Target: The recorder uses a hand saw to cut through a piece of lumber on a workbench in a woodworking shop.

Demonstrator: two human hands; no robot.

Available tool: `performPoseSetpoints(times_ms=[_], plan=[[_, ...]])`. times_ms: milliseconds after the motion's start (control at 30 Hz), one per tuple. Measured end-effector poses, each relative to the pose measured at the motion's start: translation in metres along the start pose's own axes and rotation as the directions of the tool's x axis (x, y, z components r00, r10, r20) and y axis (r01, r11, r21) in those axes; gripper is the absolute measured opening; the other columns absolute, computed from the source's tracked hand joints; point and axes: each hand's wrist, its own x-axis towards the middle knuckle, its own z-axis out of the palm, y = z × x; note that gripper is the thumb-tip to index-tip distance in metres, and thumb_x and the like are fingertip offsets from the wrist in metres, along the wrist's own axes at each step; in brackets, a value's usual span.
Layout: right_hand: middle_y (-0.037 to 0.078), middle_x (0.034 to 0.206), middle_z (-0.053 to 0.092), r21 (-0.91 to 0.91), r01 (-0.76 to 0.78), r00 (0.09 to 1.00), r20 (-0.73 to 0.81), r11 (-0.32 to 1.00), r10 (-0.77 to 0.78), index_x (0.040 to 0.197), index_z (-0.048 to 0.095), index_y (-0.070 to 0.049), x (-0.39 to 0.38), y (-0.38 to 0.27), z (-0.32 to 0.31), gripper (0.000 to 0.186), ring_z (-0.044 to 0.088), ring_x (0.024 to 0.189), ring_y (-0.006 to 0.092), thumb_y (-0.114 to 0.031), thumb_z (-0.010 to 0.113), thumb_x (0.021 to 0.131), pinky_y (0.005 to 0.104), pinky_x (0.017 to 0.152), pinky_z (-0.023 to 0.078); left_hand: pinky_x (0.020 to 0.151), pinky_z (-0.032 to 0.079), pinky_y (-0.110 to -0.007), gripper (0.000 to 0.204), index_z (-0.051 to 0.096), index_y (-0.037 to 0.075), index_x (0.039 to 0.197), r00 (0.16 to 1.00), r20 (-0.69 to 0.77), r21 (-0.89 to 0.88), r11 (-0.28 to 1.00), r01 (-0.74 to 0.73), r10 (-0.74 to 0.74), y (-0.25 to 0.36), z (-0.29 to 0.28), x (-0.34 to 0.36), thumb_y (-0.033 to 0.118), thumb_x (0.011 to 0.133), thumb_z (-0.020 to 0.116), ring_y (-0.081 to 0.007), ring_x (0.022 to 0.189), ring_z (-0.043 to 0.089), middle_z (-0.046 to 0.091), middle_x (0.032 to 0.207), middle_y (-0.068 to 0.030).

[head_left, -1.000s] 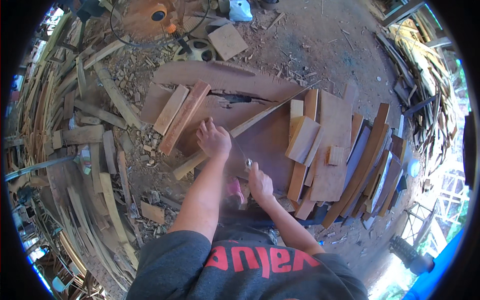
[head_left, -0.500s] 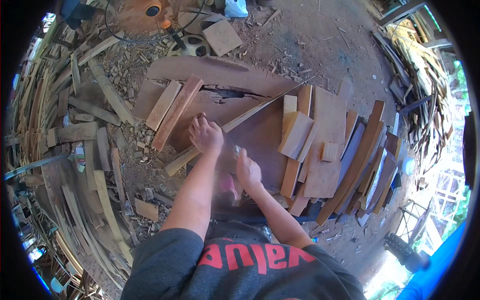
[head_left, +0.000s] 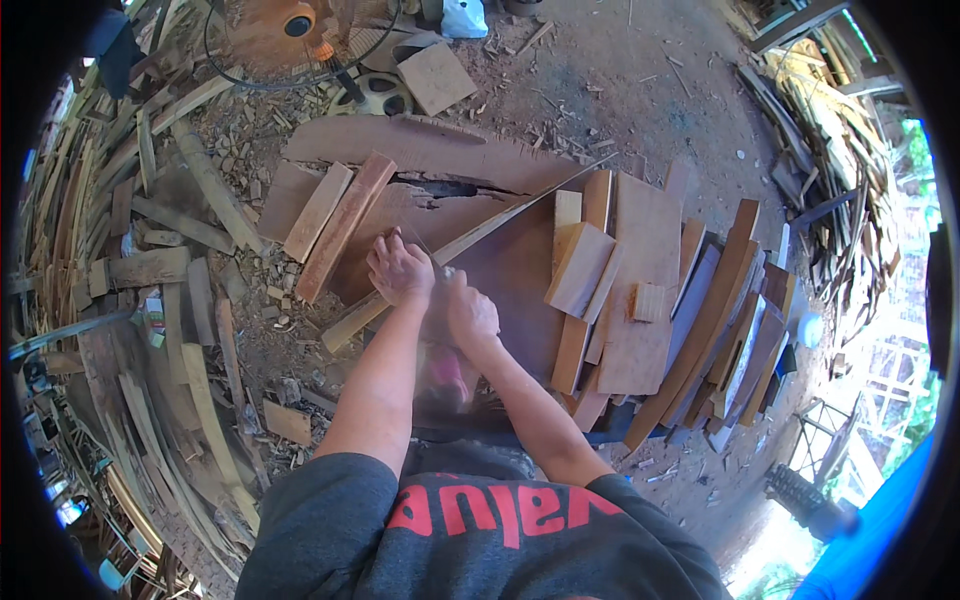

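Note:
A long pale wooden strip (head_left: 500, 224) lies diagonally over a brown board (head_left: 505, 290), its far right end narrowing to a point. My left hand (head_left: 402, 272) is closed over the strip, left of its middle, fingers curled on the far side. Just to the right, my right hand (head_left: 470, 310) grips a hand tool, its thumb along the top of the handle. The tool's thin blade (head_left: 424, 243) crosses the strip close to my left hand; it looks like a saw, but blur and my fist hide most of it.
Two short planks (head_left: 345, 228) lie left of my hands. Stacked boards and blocks (head_left: 640, 270) stand at the right. Beyond the board are a fan (head_left: 300, 28) and a square wooden piece (head_left: 437, 78). Scrap wood (head_left: 195, 270) covers the left side.
My right hand has moved forward and left with the tool, coming up to the strip beside my left hand. The left hand keeps its place on the strip; the view shifted slightly.

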Motion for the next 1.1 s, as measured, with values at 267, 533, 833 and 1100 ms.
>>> performPoseSetpoints(times_ms=[267,533,833,1100], plan=[[0.024,0.073,0.064,0.059,-0.072,0.991,0.114,0.996,0.065,0.099,0.040,-0.004,-0.053,0.004,-0.008,0.013,0.064,0.070,0.0433,-0.013,0.045,0.090,0.0525,0.061,0.050,0.092,0.043,-0.043,0.041,0.059,0.019,0.123,1.000,-0.006,-0.033,0.999,0.023,-0.024,-0.012,-0.008,0.005,0.028,0.086,0.044,-0.0251,0.120,0.046,0.050,0.133,-0.0050],[0.020,0.071,0.064,0.020,0.012,0.999,0.036,1.000,-0.012,0.099,0.042,-0.005,-0.053,0.003,0.002,0.012,0.066,0.064,0.0362,-0.016,0.044,0.094,0.0466,0.054,0.053,0.091,0.044,-0.045,0.040,0.059,0.019,0.123,0.999,0.012,-0.031,0.999,0.036,-0.036,-0.025,0.000,0.005,0.027,0.086,0.044,-0.0264,0.119,0.047,0.050,0.132,-0.0047],[0.020,0.070,0.064,0.013,0.027,1.000,-0.011,1.000,-0.026,0.100,0.042,-0.005,0.003,-0.007,0.006,0.013,0.066,0.064,0.0364,-0.016,0.044,0.093,0.0481,0.054,0.052,0.091,0.044,-0.045,0.040,0.059,0.018,0.122,1.000,0.008,-0.030,1.000,0.004,-0.003,-0.005,0.002,0.002,0.026,0.086,0.044,-0.0270,0.118,0.047,0.050,0.132,-0.0054],[0.023,0.073,0.063,0.060,-0.115,0.985,0.138,0.992,0.106,0.102,0.040,-0.004,-0.038,-0.001,-0.009,0.017,0.063,0.068,0.0423,-0.016,0.045,0.091,0.0537,0.061,0.050,0.091,0.045,-0.046,0.039,0.060,0.018,0.121,0.999,-0.049,-0.053,0.998,-0.016,0.013,-0.015,-0.001,0.004,0.027,0.086,0.045,-0.0285,0.117,0.048,0.050,0.131,-0.0055]])
